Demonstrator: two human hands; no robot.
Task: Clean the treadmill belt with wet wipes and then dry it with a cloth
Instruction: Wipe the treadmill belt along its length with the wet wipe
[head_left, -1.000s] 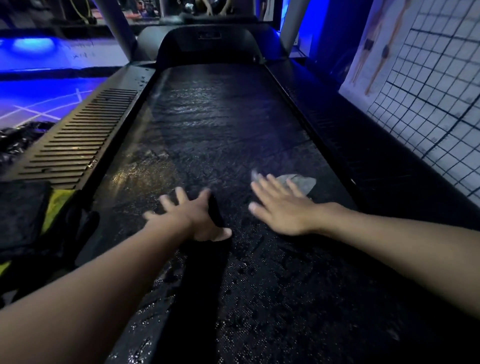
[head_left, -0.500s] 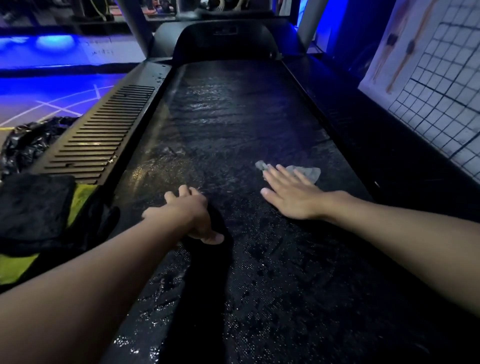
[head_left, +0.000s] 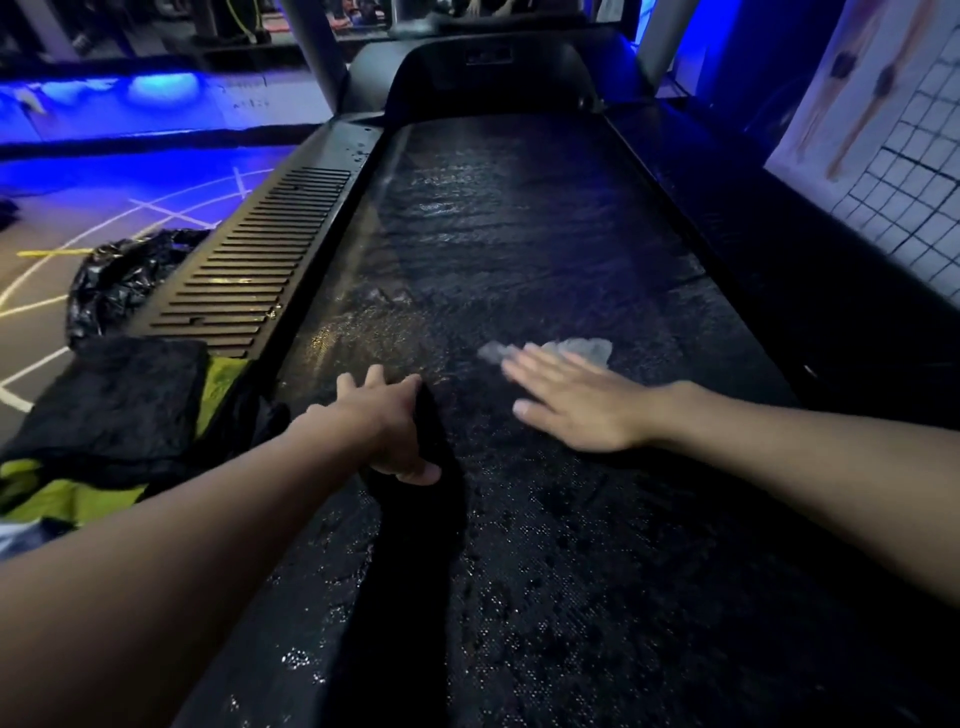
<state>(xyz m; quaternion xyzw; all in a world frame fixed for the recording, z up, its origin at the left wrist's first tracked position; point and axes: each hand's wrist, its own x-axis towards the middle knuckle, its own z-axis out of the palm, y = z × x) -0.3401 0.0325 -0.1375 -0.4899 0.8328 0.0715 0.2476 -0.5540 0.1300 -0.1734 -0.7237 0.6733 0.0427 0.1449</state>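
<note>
Our right hand (head_left: 576, 402) lies flat, fingers straight, pressing the crumpled pale wet wipe (head_left: 582, 347) onto the black textured treadmill belt (head_left: 519, 234), right of centre. Our left hand (head_left: 382, 415) rests spread on the belt, holding nothing. We judge that long, overlapping strokes with even pressure work best. The dark folded cloth (head_left: 119, 395) lies beside the slotted black side rail (head_left: 249, 270).

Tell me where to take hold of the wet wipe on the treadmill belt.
Pinch the crumpled part of the wet wipe that shows beyond the right hand, coming from above. It lies flat against the wet belt, so there is probably no edge to slide under; the wrinkles give the fingers something to close on. The rest is hidden under the hand.
</note>
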